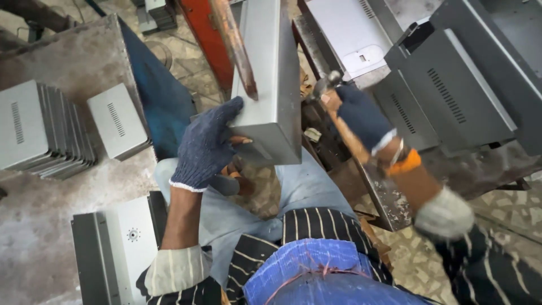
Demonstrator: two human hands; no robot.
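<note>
The left hand (206, 148), in a blue knit glove, curls its fingers around the lower left corner of an upright grey metal box (271, 85). Just right of the box, the gloved right hand (361, 116) wraps tightly around a wooden-handled hammer (344, 121). Beyond, grey vented panels (446, 96) are stacked.

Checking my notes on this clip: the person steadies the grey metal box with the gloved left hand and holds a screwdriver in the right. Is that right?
Not quite. The head view shows the right hand gripping a wooden-handled hammer, not a screwdriver. The rest stands: the gloved left hand steadies the grey metal box.
</note>
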